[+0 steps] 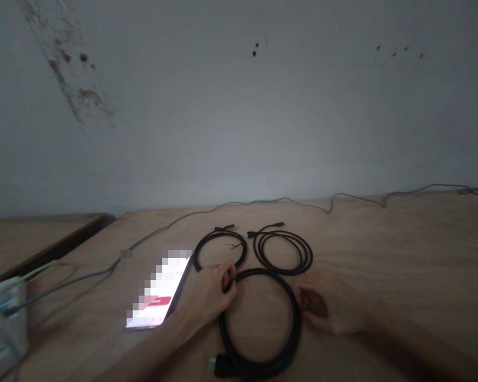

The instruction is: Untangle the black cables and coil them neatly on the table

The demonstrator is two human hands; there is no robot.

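**Thick black cable (pixel 221 331) in the grip of the left hand (pixel 209 297)**

With the wall (pixel 239 106) at 12 o'clock, the Thick black cable lies flat on the wooden table (pixel 362 239) in one round loop, offering no clear long axis, its heavy plug (pixel 220 366) out at the ring's 7 o'clock. The left hand reaches in from 8 o'clock, its fingers (pixel 229 281) curled closed around the loop's 10 o'clock stretch, making it the only hand with a hold. The right hand (pixel 321 305) waits at the loop's 3 o'clock side, flat and open, holding nothing; its fingertips (pixel 302 300) sit right at the cable, though I cannot tell whether they touch it. Two thinner coils lie beyond the loop: the coil at 11 o'clock (pixel 197 254) has bare wires (pixel 234 246) at its end, and the coil at 1 o'clock (pixel 282 253) sits just beside it. A phone (pixel 159 289) with a pixelated screen lies at the left hand's 9 o'clock, and a grey cable (pixel 263 201) trails along the table's far edge.
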